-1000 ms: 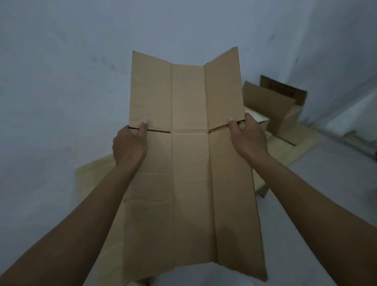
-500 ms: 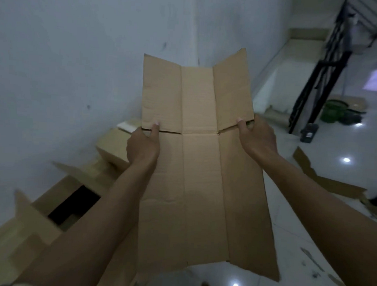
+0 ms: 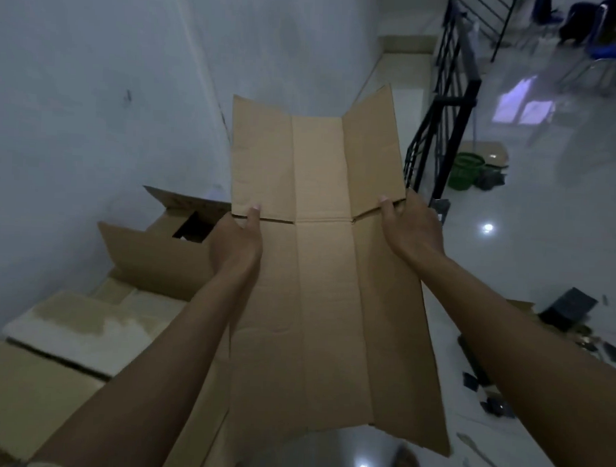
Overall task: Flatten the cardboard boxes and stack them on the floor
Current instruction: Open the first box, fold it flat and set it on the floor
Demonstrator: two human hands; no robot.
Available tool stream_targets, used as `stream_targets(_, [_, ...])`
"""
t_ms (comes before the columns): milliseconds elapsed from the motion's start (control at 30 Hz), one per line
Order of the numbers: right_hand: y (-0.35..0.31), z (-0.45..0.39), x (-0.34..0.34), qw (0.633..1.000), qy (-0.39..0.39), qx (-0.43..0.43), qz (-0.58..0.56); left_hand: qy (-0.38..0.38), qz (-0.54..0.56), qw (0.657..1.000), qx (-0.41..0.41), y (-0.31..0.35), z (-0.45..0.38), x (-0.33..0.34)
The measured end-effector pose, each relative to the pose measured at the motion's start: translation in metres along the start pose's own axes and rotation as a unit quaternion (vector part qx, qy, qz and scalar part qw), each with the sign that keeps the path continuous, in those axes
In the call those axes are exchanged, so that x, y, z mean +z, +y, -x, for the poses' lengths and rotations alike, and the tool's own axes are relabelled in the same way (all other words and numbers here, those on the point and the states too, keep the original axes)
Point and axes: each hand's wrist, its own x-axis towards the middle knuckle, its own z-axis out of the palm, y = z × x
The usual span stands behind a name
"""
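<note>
Mid-air at centre, flattened box pinched by left hand & right hand. View has swung right since 1 s ago (unflattened boxes now left), prob. carrying to floor stack.

Both hands, left hand and right hand, grip a flattened cardboard box above the glossy floor, open boxes at left.

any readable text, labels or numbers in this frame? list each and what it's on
None readable.
Flattened cardboard box held by left hand and right hand: plain, no print.
Open cardboard box by the wall: faint dark marks on its flap, too blurred to read.
</note>
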Motion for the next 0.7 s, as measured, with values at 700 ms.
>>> stream_targets(700, [0.042,-0.449,0.145,0.979,-0.152,-0.114,0.079,0.119,-0.039,0.978,-0.167,0.079,-0.265,0.269])
